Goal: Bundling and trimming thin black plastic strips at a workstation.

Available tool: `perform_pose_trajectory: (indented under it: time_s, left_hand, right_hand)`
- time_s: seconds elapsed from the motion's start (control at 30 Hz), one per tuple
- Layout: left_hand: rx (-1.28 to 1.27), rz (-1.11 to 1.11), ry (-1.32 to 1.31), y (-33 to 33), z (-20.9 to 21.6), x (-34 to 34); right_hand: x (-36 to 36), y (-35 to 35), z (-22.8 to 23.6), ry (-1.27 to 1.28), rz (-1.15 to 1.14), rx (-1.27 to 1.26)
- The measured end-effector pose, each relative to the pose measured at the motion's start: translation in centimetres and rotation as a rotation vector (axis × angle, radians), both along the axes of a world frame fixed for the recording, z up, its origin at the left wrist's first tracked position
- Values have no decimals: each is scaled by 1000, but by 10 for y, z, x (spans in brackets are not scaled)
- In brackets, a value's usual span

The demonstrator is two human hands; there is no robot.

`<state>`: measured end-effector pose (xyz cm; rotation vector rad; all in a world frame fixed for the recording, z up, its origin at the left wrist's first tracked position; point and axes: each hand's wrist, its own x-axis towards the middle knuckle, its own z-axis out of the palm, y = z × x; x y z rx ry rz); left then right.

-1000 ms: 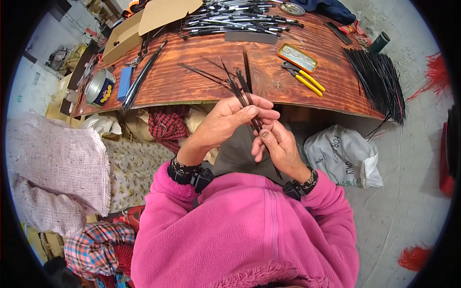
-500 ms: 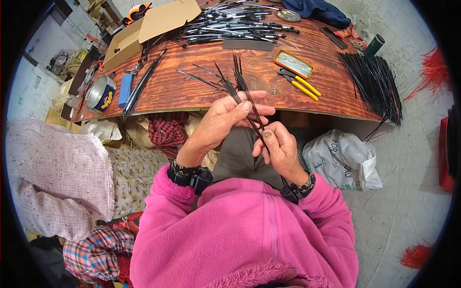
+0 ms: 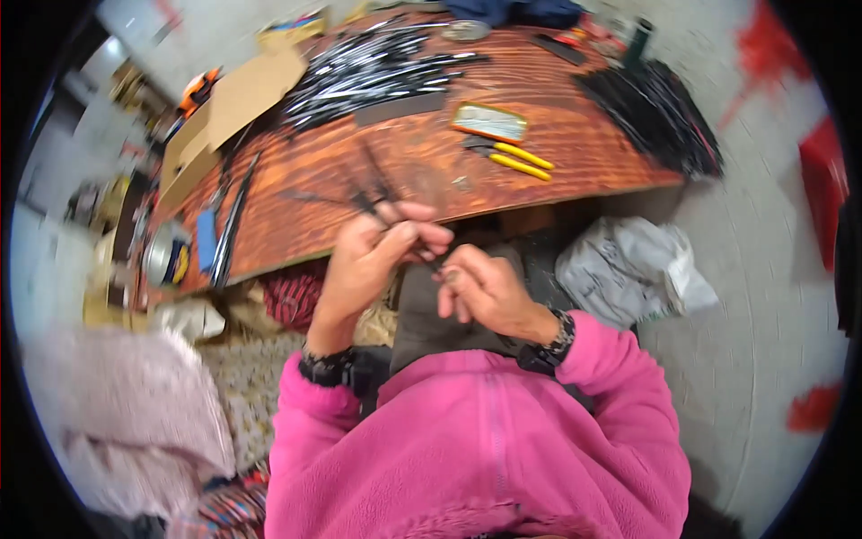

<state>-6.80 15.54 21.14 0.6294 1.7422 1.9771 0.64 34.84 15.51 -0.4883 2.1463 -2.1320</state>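
Observation:
My left hand (image 3: 364,265) is closed around several thin dark rods (image 3: 374,190), whose upper ends fan out over the table's front edge. Motion smears the rods, so their exact kind does not show. Close beside it, my right hand (image 3: 494,292) has its fingers curled in a pinch at the lower part of the rods. What lies between the right fingertips is mostly hidden. Beyond the hands, on the wooden table (image 3: 413,166), lie pliers with yellow handles (image 3: 521,163) and a shallow orange-rimmed tin (image 3: 489,122).
A heap of black and silver rods (image 3: 359,72) covers the table's back, beside an opened cardboard box (image 3: 256,90). Thin black strands (image 3: 651,117) lie at the right end. At left are a blue block (image 3: 207,241) and a round can (image 3: 162,253). A white sack (image 3: 628,269) stands below right.
The view has shifted and blurred, with the table now tilted and further left. Both hands appear lower and slightly left, still together at the rods.

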Motion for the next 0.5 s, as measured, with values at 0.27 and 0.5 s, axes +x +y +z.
perform_pose_trajectory:
  time_s: [0.27, 0.5]
  left_hand:
    - [7, 185, 112, -6, 5, 5]
    - [59, 204, 82, -5, 4, 5]
  right_hand:
    - [-66, 123, -27, 473, -540, 636]
    - [-139, 303, -68, 438, -1099, 1174]
